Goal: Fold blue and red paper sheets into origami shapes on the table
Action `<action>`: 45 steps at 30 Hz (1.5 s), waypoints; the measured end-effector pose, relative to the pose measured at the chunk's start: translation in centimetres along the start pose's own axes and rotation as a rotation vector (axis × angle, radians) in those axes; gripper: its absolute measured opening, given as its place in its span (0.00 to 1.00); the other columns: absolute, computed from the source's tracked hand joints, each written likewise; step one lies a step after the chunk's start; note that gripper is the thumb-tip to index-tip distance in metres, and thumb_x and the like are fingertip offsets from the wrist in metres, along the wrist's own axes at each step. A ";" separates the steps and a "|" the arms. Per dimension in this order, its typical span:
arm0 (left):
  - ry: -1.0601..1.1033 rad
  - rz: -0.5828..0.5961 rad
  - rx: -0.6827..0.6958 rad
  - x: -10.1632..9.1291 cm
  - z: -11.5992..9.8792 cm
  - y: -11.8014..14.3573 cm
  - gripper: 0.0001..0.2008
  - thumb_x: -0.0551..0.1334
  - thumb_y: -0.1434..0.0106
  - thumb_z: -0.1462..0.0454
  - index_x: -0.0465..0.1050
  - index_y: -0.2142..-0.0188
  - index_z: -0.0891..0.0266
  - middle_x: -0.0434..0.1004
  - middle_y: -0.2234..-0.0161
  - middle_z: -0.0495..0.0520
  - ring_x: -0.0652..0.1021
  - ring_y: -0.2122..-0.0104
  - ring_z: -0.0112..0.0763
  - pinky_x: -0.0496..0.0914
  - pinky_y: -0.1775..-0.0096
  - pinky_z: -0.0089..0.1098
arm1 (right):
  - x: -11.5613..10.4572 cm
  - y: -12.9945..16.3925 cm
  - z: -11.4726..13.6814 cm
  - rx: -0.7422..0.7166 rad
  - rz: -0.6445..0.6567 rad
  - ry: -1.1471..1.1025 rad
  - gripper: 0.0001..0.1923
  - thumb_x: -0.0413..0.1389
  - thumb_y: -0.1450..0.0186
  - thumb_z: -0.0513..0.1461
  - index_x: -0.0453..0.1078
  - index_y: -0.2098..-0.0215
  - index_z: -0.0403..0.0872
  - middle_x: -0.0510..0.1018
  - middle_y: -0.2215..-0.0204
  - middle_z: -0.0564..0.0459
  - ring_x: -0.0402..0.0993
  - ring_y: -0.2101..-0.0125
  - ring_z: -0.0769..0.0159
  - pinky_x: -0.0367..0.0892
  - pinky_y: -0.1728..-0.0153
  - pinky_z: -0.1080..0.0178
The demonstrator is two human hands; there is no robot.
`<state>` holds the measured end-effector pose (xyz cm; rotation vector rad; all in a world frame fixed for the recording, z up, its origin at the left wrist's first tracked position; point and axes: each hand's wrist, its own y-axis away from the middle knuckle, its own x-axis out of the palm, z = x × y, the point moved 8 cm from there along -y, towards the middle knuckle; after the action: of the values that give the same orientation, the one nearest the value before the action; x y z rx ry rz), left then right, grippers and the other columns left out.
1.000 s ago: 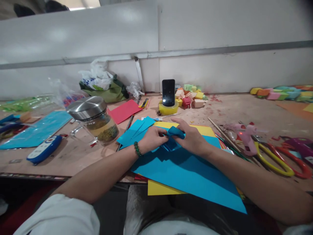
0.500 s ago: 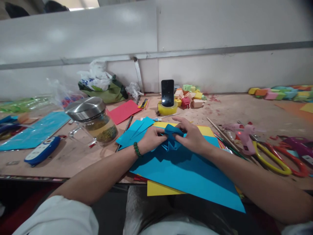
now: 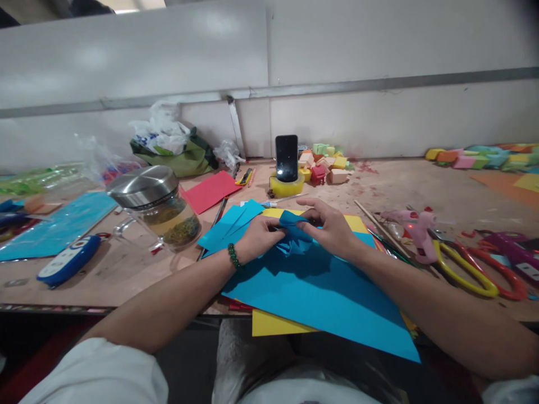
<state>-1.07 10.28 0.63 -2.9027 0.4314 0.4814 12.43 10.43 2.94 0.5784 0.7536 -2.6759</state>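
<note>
Folded bright-blue paper piece (image 3: 293, 242) held between left hand (image 3: 260, 237) and right hand (image 3: 330, 227)

Both hands pinch the crinkled, angular piece from either side; it sits above a large, flat, smooth blue paper sheet (image 3: 337, 294) whose near corner overhangs the desk (image 3: 404, 182); yellow paper (image 3: 278, 323) shows beneath; a round clear-glass mug (image 3: 154, 217) with a steel lid (image 3: 145, 184) holds amber liquid (image 3: 176, 216) and dark-green leaves (image 3: 182, 231); a crumpled white plastic bag (image 3: 162, 128) bulges above a green bag (image 3: 189, 160); an upright black phone (image 3: 287, 159) stands in a yellow ring-shaped roll (image 3: 288, 187).
</note>
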 end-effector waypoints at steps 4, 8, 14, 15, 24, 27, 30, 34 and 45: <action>0.020 -0.078 0.049 -0.7 0.0 0.0 0.09 0.61 0.48 0.67 0.81 0.70 0.66 0.81 0.71 0.53 0.77 0.70 0.32 0.71 0.66 0.29 | 0.2 0.0 -0.2 0.050 0.028 0.031 0.25 0.56 0.40 0.45 0.65 0.47 0.43 0.76 0.73 0.53 0.69 0.75 0.67 0.63 0.74 0.65; 0.065 -0.104 0.050 -1.0 0.1 0.0 0.08 0.64 0.47 0.64 0.80 0.70 0.67 0.81 0.70 0.54 0.77 0.69 0.33 0.71 0.66 0.30 | 1.0 0.2 -0.8 0.123 0.108 0.050 0.22 0.55 0.43 0.39 0.68 0.50 0.44 0.76 0.74 0.55 0.68 0.77 0.68 0.63 0.76 0.65; 0.243 -0.079 -0.056 -0.8 0.6 0.2 0.18 0.66 0.45 0.51 0.77 0.68 0.66 0.72 0.75 0.50 0.73 0.74 0.28 0.71 0.72 0.28 | 0.0 -0.2 -0.2 -0.002 -0.004 0.022 0.09 0.54 0.42 0.40 0.72 0.64 0.46 0.79 0.69 0.52 0.73 0.69 0.62 0.69 0.67 0.62; 0.300 -0.057 -0.087 -0.6 0.7 0.3 0.21 0.65 0.45 0.48 0.76 0.66 0.65 0.71 0.75 0.50 0.73 0.73 0.28 0.71 0.73 0.28 | -0.3 -0.2 -0.2 0.000 -0.032 0.029 0.08 0.54 0.41 0.41 0.72 0.67 0.46 0.78 0.71 0.52 0.73 0.70 0.63 0.69 0.67 0.61; 0.399 0.072 -0.161 0.8 0.1 0.5 0.25 0.74 0.56 0.51 0.76 0.65 0.66 0.77 0.72 0.52 0.77 0.72 0.30 0.72 0.71 0.28 | -0.2 0.3 -0.1 0.025 -0.064 -0.086 0.19 0.52 0.36 0.54 0.70 0.71 0.48 0.68 0.81 0.57 0.64 0.82 0.70 0.62 0.85 0.68; 0.397 0.080 -0.210 0.8 -0.2 0.5 0.20 0.71 0.52 0.54 0.76 0.64 0.65 0.77 0.73 0.51 0.78 0.74 0.31 0.72 0.72 0.30 | -0.7 0.4 0.3 -0.016 -0.124 -0.099 0.23 0.51 0.36 0.57 0.71 0.68 0.47 0.69 0.79 0.56 0.66 0.80 0.69 0.66 0.81 0.66; 0.332 -0.023 -0.199 -0.6 -1.6 0.8 0.11 0.69 0.51 0.61 0.76 0.69 0.65 0.75 0.76 0.48 0.76 0.76 0.26 0.70 0.72 0.27 | -1.2 0.4 -0.2 -0.015 -0.152 -0.207 0.28 0.46 0.35 0.60 0.71 0.60 0.47 0.70 0.81 0.57 0.66 0.83 0.69 0.66 0.81 0.65; 0.322 -0.312 0.002 -4.7 -6.3 2.7 0.10 0.70 0.53 0.63 0.75 0.70 0.64 0.75 0.75 0.46 0.73 0.75 0.23 0.69 0.71 0.24 | -2.1 0.2 -1.4 -0.019 -0.233 -0.241 0.30 0.42 0.33 0.60 0.69 0.57 0.45 0.70 0.82 0.58 0.64 0.84 0.70 0.64 0.80 0.66; 0.307 -0.693 0.312 -9.0 -10.5 17.9 0.21 0.69 0.47 0.49 0.67 0.79 0.63 0.65 0.78 0.47 0.62 0.82 0.21 0.56 0.81 0.24 | 3.8 1.0 -1.3 -0.205 0.473 0.431 0.11 0.55 0.36 0.43 0.77 0.59 0.49 0.79 0.62 0.48 0.75 0.67 0.64 0.67 0.65 0.63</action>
<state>-11.67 -6.54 11.40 -2.5836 -0.4284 -0.1289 9.88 9.63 -0.20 1.1356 0.8564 -2.0358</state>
